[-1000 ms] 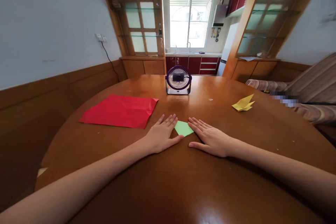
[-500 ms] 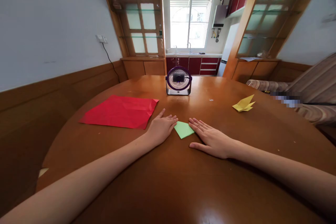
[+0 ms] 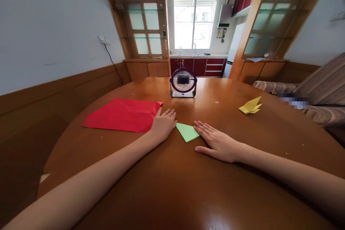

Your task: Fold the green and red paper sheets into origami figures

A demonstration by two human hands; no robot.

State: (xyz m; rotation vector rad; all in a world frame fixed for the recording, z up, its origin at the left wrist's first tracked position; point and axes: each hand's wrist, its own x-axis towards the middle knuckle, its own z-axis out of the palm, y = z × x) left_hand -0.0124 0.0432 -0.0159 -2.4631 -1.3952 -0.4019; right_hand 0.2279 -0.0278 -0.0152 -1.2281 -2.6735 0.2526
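Green folded paper (image 3: pixel 187 132) is lying flat on the wooden table (image 3: pixel 188 187), between the two hands and near the middle of the tabletop. It is forming a rough triangle whose sharpest corner is pointing toward the left hand, with its long edge running from that corner down and to the right. The right hand (image 3: pixel 217 141) is resting palm down with its fingers spread flat, the fingertips touching the paper's right edge and gripping nothing. The left hand (image 3: pixel 162 124) is lying open and flat just beside the pointed corner, with its thumb side overlapping the near corner of a red sheet (image 3: pixel 122 114) and holding nothing. Farther back, a small dark desk fan (image 3: pixel 183 82) is standing upright and facing the person. Well off to the right, a yellow folded paper figure (image 3: pixel 250 106) is sitting on the table.
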